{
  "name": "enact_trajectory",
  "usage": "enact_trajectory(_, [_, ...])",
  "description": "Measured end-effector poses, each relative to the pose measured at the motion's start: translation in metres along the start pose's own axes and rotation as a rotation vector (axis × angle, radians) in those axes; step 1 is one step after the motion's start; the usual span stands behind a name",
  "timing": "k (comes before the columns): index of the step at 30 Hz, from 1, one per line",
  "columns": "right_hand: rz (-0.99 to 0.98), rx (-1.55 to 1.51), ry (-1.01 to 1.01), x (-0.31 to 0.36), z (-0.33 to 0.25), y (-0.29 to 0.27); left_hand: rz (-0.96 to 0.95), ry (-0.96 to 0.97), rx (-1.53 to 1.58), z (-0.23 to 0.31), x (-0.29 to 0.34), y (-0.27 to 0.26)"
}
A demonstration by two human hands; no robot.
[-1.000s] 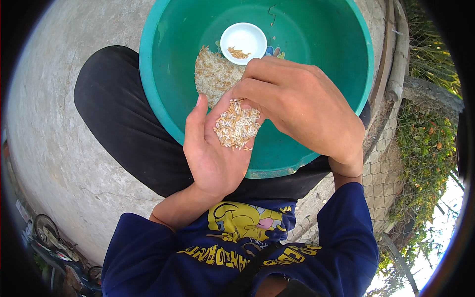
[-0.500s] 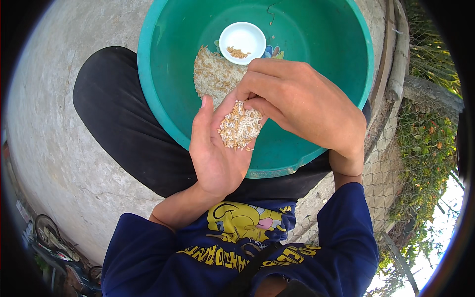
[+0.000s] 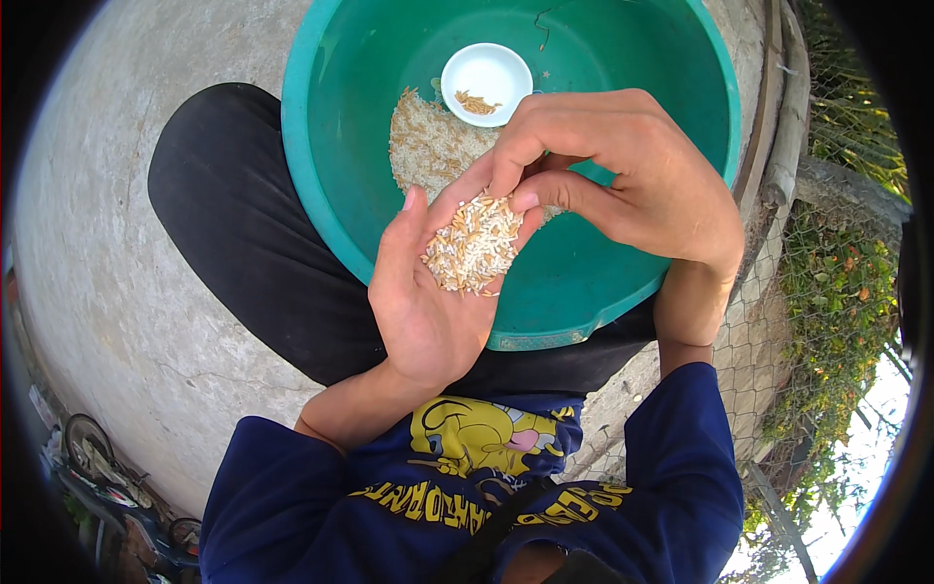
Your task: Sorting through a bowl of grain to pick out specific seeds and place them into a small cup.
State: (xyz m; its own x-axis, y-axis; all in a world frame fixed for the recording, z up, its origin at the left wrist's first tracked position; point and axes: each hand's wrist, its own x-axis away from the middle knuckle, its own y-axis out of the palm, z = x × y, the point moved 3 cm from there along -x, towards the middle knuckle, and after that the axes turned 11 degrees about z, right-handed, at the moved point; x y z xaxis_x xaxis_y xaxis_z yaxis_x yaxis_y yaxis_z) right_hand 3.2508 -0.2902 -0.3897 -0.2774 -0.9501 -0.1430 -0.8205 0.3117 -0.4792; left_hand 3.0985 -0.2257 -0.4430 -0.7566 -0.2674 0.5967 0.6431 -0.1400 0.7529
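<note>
In the head view, the open left hand (image 3: 423, 321) lies palm up, bearing a small pile of white and tan grains (image 3: 472, 245) above a round green plastic tub (image 3: 326, 195). The right hand's (image 3: 642, 175) thumb and forefinger nearly meet at the pile; whether they pinch a grain, I cannot tell.

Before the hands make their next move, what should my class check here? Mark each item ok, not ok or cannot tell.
1. Left hand palm up, supporting the grain pile: ok.
2. Right hand at that pile, thumb and forefinger tips by its upper edge: ok.
3. Pile of one colour only: not ok, white and brown are mixed.
4. A grain caught in the right hand's pinch: cannot tell, too small to see.
5. White dish upright inside the green basin: ok, with a small cluster of brown grains in it.
</note>
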Motion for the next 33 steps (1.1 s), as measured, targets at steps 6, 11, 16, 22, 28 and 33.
enact_trajectory(6, [-0.030,-0.105,0.106,0.001,0.005,-0.002,0.021,-0.007,-0.003,-0.001,0.001,0.001])
enact_trajectory(11, [-0.059,-0.251,0.292,0.003,0.006,-0.002,0.023,-0.005,0.013,-0.001,0.001,0.002])
enact_trajectory(16, [0.095,-0.091,0.290,0.001,0.011,-0.005,0.030,-0.024,-0.040,-0.001,0.000,0.007])
enact_trajectory(22, [0.425,0.219,0.301,-0.012,-0.003,-0.015,-0.024,-0.063,-0.111,-0.003,0.002,0.007])
enact_trajectory(28, [0.548,0.237,0.343,-0.013,-0.015,-0.019,-0.008,-0.071,-0.153,-0.005,0.003,0.010])
enact_trajectory(33, [0.580,0.253,0.330,-0.013,-0.015,-0.019,-0.012,-0.086,-0.155,-0.006,0.003,0.009])
